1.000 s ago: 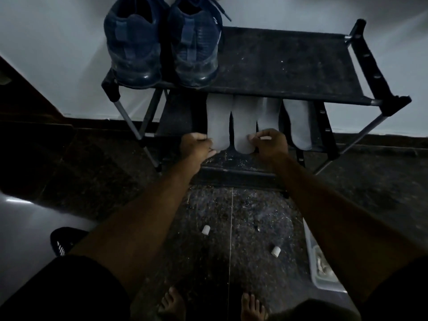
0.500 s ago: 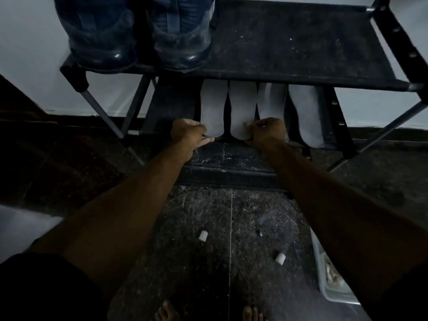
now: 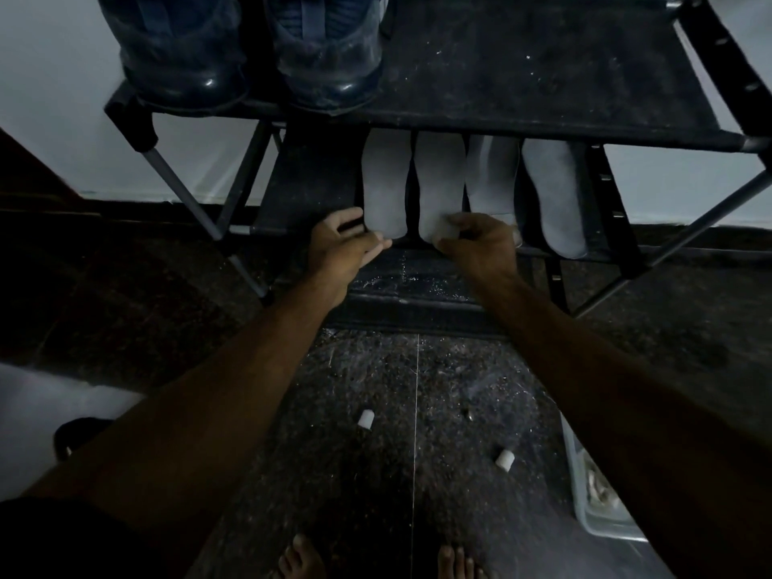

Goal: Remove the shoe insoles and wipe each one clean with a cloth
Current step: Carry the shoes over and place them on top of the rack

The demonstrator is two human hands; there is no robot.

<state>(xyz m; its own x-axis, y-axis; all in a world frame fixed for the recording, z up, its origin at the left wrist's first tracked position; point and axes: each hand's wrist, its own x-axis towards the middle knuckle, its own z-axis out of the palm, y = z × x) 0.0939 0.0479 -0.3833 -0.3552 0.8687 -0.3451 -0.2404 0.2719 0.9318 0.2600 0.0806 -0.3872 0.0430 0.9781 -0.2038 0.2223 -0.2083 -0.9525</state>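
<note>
A person reaches both arms toward a dark shoe rack (image 3: 585,131). Four pale insoles (image 3: 440,181) lie side by side on its lower shelf, heels at the front edge; two dark shoes (image 3: 326,52) sit on the top shelf's left end. The left hand (image 3: 342,244), fingers loosely extended, touches the leftmost insole's heel. The right hand (image 3: 480,240) curls over the second insole's heel. Removal looks finished; no cloth is visible. Next likely calls for lifting one insole out to wipe.
</note>
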